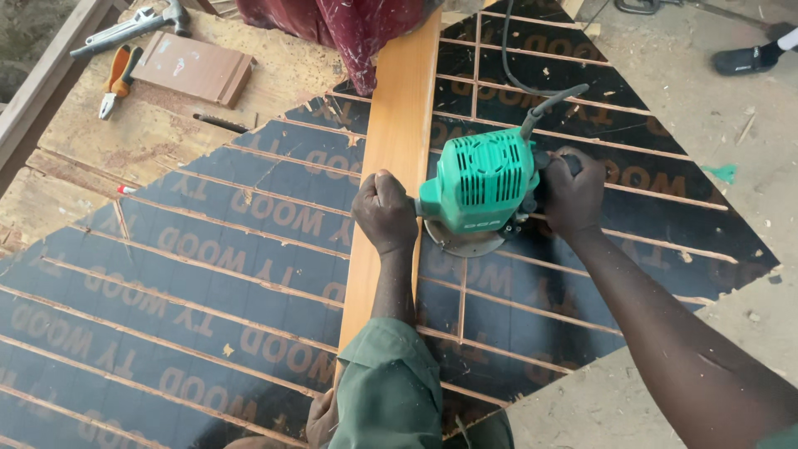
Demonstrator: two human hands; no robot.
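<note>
Router is gripped by both clenched hands, left and right. Board under the left fingers isn't seen clamped, so it could get kicked sideways, and the groove ruined.

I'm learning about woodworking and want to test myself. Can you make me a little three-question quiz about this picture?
1. True or false: both hands grip the green power tool.
2. What does the tool sit against? A) a long orange-brown plank B) a metal pipe C) a glass sheet
3. Name one hand tool lying at the top left of the bench.

Key:
1. True: the left hand holds one side and the right hand the other.
2. A. The plank lies on a dark panel cut with grooves.
3. The orange-handled pliers, or the hammer.
</note>
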